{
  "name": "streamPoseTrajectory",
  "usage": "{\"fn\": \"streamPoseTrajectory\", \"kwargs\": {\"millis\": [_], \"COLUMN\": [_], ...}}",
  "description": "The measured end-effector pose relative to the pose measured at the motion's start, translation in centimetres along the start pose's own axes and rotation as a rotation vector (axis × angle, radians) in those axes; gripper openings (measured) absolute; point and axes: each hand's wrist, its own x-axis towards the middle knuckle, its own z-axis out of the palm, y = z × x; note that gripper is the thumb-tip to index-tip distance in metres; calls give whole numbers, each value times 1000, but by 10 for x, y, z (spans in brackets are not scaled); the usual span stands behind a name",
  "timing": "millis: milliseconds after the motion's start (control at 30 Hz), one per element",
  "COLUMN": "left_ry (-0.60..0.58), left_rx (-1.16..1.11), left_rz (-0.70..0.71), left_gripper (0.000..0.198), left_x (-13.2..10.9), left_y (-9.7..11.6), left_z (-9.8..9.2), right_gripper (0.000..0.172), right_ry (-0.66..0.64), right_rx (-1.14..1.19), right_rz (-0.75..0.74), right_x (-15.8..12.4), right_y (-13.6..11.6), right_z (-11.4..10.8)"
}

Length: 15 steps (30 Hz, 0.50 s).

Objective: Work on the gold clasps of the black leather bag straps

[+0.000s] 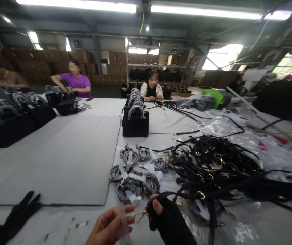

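1. Nearest the lens, the left hand [110, 226] is bare; its thumb and forefinger are pinched shut on a thin strip of clear film [123, 223], just left of the gold clasp [140, 215].
2. Touching that clasp from the right, the right hand [166, 219] wears a black fingerless glove, its bare thumb tip showing. Its fingers are curled shut round the end of a black strap [176, 194], with the clasp sticking out between the 2 hands.
3. From the clasp the strap runs up and right into a tangled heap of black straps [212, 166] with gold fittings, lying partly on crumpled clear plastic bags [238, 217].
4. Just above the clasp lie several coiled grey straps [135, 170], each wound into a ring and wrapped with white paper bands, spread on the white table [59, 224].
5. Far left of the clasp, at the near table edge, a black glove [15, 217] lies flat, fingers pointing up and right.
6. Up and left of the clasp, a large grey sheet [59, 160] covers the table.
7. Well beyond the clasp, a row of black handbags [135, 122] with wrapped handles stands in the middle of the table, and more black handbags [13, 119] crowd the far left.
8. At the far side of the table, 3 people sit at work: one in a purple shirt [78, 83], one in a brown top [10, 79] at the left edge, and one in a black-and-white top [151, 91] behind the handbag row.
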Motion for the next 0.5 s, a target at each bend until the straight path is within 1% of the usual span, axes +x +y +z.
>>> {"fn": "streamPoseTrajectory", "kwargs": {"millis": [100,200,267,367,433,500], "left_ry": [-96,-170,-160,-116,-108,-100], "left_rx": [15,117,179,188,177,174], "left_rz": [-20,45,108,150,132,88], "left_gripper": [38,38,38,40,42,43], "left_x": [-12,-18,-22,-31,-38,-46], "left_y": [0,-5,-7,-6,-4,-3], "left_z": [-2,-9,-17,-34,-45,-55], "right_gripper": [56,53,56,71,83,90], "right_ry": [-4,-44,-59,-38,-2,11], "right_rx": [-140,-206,-205,-160,-108,-52], "right_rz": [3,21,25,-20,-34,-20], "right_x": [-11,-26,-35,-44,-49,-54], "right_y": [17,30,39,56,69,82], "right_z": [13,22,24,24,22,22]}}
